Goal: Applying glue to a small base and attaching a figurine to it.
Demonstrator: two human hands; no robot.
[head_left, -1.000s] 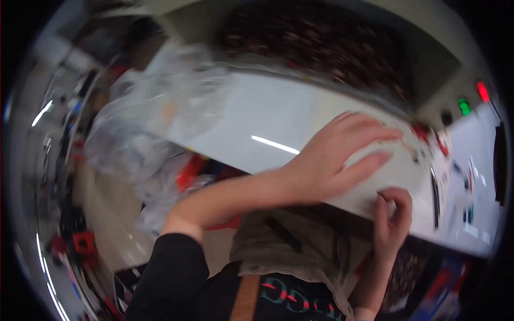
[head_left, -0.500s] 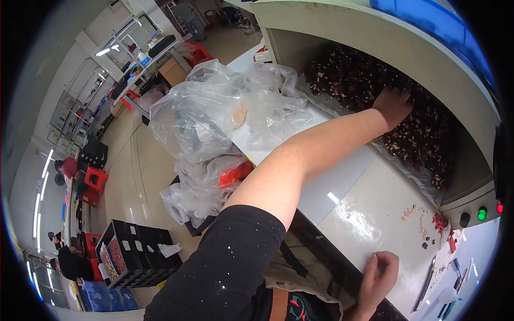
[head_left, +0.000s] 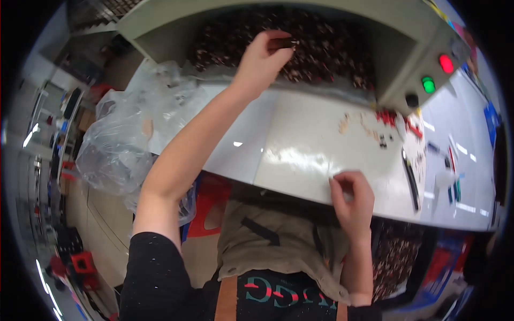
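Observation:
My left hand (head_left: 261,63) is closed in a pinch on a small dark piece (head_left: 284,43), its end pale. It is over a wide heap of small dark and pale pieces (head_left: 321,53) inside the beige machine's opening (head_left: 396,40). At the front edge of the white tabletop (head_left: 300,134), my right hand (head_left: 356,200) has its fingers curled, thumb and forefinger tips close together. Anything between them is too small to make out. Pale bits (head_left: 369,131) and a small red pile (head_left: 386,117) lie farther along the table.
Clear plastic bags (head_left: 120,139) are heaped on the left. A black-handled tool (head_left: 410,179) lies at the right of the table, near pens and loose bits. The machine's side carries a red light (head_left: 446,63), a green light (head_left: 428,84) and a black knob (head_left: 412,100).
My view has swung to the right. My left hand has risen from the heap and now holds a dark piece. My right hand stays curled at the table's front edge.

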